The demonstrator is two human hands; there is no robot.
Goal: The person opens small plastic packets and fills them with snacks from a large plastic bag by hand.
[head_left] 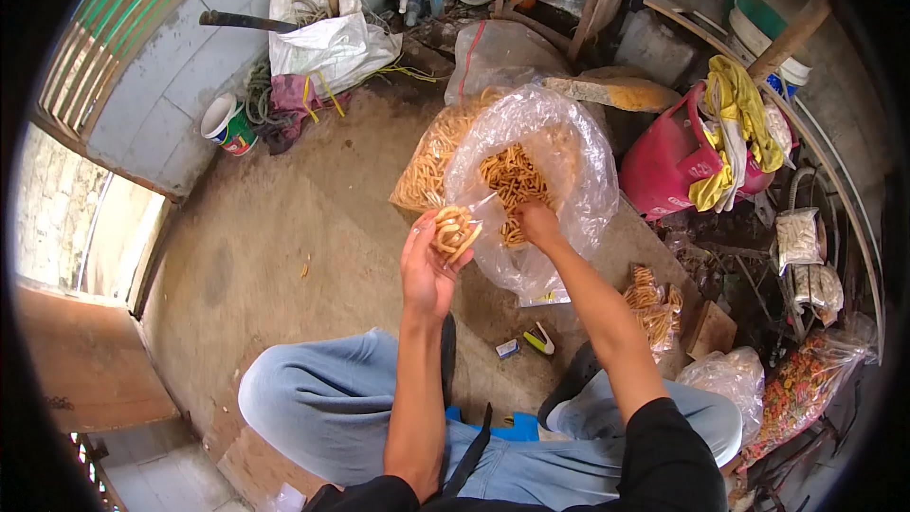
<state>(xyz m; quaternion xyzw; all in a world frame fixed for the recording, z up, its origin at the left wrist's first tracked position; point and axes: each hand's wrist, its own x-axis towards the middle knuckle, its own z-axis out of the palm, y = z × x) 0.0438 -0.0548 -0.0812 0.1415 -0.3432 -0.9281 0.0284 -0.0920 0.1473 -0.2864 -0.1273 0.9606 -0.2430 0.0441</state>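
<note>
My left hand [428, 270] is closed around a small clear plastic bag of snacks [456, 231], pale brown curled sticks showing through it. Beside it, a large clear plastic bag [590, 228] stands open on the floor, with loose brown snack sticks [513, 177] inside. My right hand [538, 225] reaches into that opening and touches the sticks; its fingers are mostly hidden. Another big bag of snacks [427, 167] leans behind on the left. On the floor close to my legs lie a green stapler [539, 339] and a small blue-and-white box [507, 349].
Filled small snack packs [654, 308] lie right of my right forearm. A red bin [664, 161] draped with yellow cloth stands at the back right. A white sack [327, 43] and a paint bucket [227, 125] sit at the back left. Concrete floor [284, 246] spreads to the left.
</note>
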